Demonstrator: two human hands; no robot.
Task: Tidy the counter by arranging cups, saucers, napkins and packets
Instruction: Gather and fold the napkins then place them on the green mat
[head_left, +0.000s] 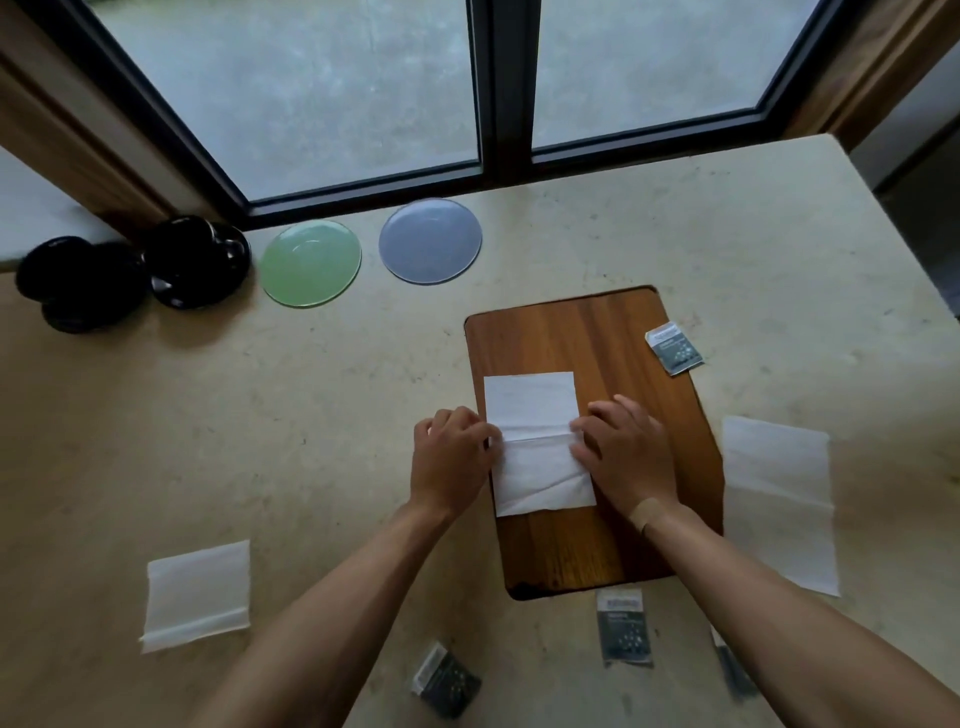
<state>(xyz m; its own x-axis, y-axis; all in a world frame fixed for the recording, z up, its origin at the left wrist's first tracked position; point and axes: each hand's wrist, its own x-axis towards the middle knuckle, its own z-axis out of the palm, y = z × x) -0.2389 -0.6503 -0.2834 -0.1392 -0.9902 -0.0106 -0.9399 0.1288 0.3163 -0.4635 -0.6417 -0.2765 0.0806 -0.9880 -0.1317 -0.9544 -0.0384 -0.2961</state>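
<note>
Your white napkin (537, 441) lies on the wooden board (597, 343), creased across its middle, its near half slightly rumpled. Your left hand (451, 460) sits at the napkin's left edge at the crease, fingers curled with the tips on the paper edge; whether they pinch it or only press, you cannot tell. Your right hand (623, 452) sits at the right edge at the same crease, fingers bent, tips on the paper, palm over the board. A tan plaster crosses your right wrist.

A grey packet (674, 347) lies on the board's far right corner, overhanging its edge. The board rests on the pale stone counter (311, 415).

Right of the board: a second napkin (779, 499), flat on the counter. Near left: a third napkin (197, 592), folded. Along the near edge: a dark packet (445, 680) between your forearms, another packet (623, 626) just below the board, and a third partly hidden by your right forearm.

Far side, by the window: a green saucer (310, 262) and a blue-grey saucer (430, 240) side by side, apart. Left of these, black cups and saucers (135, 273) clustered together; detail too dark to separate.
</note>
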